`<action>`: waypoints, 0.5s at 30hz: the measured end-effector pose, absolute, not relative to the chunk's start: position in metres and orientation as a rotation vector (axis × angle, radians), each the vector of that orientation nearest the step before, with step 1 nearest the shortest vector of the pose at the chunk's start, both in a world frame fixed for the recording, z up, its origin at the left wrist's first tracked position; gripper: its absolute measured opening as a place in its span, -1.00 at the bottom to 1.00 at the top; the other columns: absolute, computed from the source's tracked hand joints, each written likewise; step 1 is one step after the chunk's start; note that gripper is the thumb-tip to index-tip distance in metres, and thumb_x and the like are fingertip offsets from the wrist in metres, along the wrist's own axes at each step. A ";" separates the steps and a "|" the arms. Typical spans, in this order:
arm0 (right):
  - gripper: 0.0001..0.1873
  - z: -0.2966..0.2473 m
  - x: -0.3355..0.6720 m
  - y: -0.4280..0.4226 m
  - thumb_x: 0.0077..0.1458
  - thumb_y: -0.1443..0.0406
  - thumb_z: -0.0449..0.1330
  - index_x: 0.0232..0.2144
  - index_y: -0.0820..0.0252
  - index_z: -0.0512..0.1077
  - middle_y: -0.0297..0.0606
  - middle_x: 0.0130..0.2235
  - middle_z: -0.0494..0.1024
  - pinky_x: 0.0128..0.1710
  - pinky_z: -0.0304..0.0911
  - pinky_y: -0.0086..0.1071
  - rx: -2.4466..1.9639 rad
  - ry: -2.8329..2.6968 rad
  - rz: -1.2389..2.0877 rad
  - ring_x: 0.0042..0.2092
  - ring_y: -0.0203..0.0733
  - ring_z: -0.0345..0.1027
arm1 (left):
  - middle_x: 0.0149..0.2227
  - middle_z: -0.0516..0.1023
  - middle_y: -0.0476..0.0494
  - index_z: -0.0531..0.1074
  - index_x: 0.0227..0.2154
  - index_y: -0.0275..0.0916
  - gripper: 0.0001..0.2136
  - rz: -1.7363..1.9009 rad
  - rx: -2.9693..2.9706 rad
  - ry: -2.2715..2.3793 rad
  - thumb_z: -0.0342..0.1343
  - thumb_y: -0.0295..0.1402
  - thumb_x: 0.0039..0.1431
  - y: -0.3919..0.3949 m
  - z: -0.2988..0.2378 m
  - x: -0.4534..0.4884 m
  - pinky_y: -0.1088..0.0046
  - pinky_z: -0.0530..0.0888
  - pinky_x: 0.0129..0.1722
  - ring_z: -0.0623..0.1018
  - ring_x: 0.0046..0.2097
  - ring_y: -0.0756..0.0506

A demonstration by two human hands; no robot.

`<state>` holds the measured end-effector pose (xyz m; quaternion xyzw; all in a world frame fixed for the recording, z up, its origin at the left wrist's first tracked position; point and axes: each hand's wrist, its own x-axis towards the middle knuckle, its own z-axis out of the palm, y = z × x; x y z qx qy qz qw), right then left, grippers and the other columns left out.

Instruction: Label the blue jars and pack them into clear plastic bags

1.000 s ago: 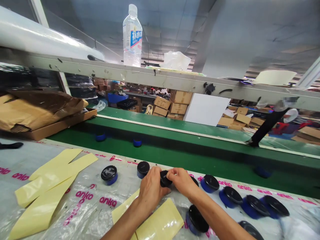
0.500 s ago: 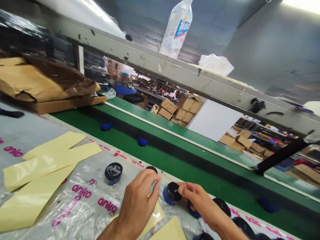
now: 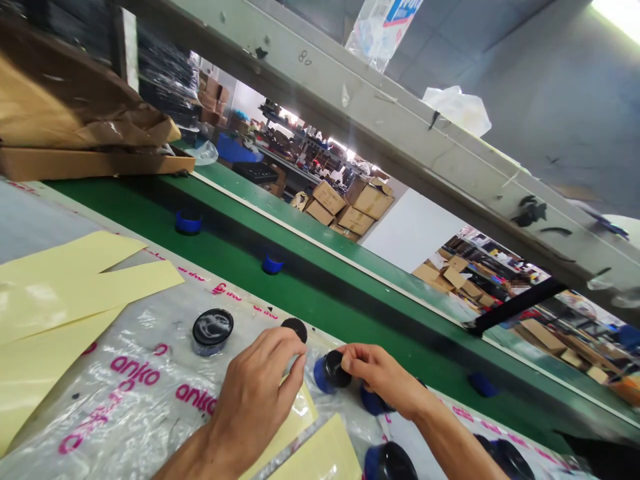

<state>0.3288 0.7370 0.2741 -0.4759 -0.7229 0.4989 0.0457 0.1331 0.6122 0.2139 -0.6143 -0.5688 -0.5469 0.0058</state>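
Note:
My right hand [image 3: 377, 373] pinches the edge of a black round disc [image 3: 337, 369] between thumb and forefinger. The disc is tilted against a blue round cap [image 3: 323, 377] on the plastic-covered bench. My left hand [image 3: 265, 380] is curled just to the left, thumb and finger drawn together; whatever may be between them is hidden. Beyond its fingertips lies another black disc [image 3: 296, 329]. A blue cap with a black top [image 3: 213, 331] sits farther left. Under my right wrist is another blue cap [image 3: 373, 400], partly covered, and a black-topped one [image 3: 393, 461] stands nearer me.
Yellow paper strips [image 3: 90, 293] lie on the left of the bench. Behind runs a green conveyor belt [image 3: 330, 303] carrying blue caps [image 3: 189, 222]. An open carton [image 3: 100, 163] stands at back left. Overhead, a grey beam [image 3: 340, 87] bears a plastic bottle [image 3: 383, 33].
The camera has shifted and tilted, so the whole scene sits differently in view. My right hand still pinches the disc by the blue cap; the left stays curled nearby.

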 end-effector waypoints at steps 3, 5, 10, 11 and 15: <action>-0.70 0.273 0.329 0.740 0.04 0.08 0.20 -0.48 0.17 0.28 -0.40 -0.43 0.25 -0.50 -0.18 -0.43 -1.438 -2.237 1.538 -0.45 -0.36 -0.14 | -0.18 0.52 -0.08 0.40 -0.21 -0.16 -0.89 -1.688 -1.959 -1.766 0.01 -0.48 0.34 0.614 0.213 0.133 0.32 0.46 -0.15 0.53 -0.14 -0.11; -0.72 0.272 0.330 0.743 0.05 0.10 0.20 -0.47 0.18 0.31 -0.38 -0.41 0.29 -0.50 -0.18 -0.43 -1.422 -2.258 1.543 -0.46 -0.36 -0.13 | -0.18 0.52 -0.09 0.40 -0.21 -0.16 -0.90 -1.672 -1.970 -1.773 0.02 -0.47 0.34 0.614 0.213 0.132 0.31 0.46 -0.14 0.53 -0.13 -0.12; -0.76 0.278 0.334 0.745 0.06 0.14 0.19 -0.47 0.18 0.33 -0.29 -0.23 0.41 -0.47 -0.08 -0.42 -1.394 -2.297 1.547 -0.39 -0.33 0.05 | -0.18 0.52 -0.08 0.41 -0.21 -0.16 -0.89 -1.649 -1.978 -1.809 0.01 -0.47 0.34 0.614 0.213 0.130 0.29 0.46 -0.12 0.53 -0.12 -0.12; -0.76 0.280 0.335 0.746 0.07 0.14 0.18 -0.48 0.18 0.33 -0.28 -0.20 0.42 -0.45 -0.04 -0.42 -1.384 -2.317 1.537 -0.37 -0.32 0.08 | -0.18 0.52 -0.08 0.41 -0.21 -0.16 -0.89 -1.640 -1.980 -1.815 0.01 -0.47 0.34 0.614 0.213 0.130 0.29 0.47 -0.13 0.53 -0.13 -0.12; -0.80 0.281 0.334 0.748 0.08 0.19 0.13 -0.50 0.17 0.31 -0.25 -0.17 0.45 -0.27 0.14 -0.38 -1.269 -2.453 1.433 -0.25 -0.25 0.22 | -0.19 0.53 -0.08 0.41 -0.22 -0.16 -0.90 -1.609 -1.993 -1.819 0.01 -0.46 0.34 0.615 0.213 0.130 0.29 0.47 -0.14 0.54 -0.14 -0.12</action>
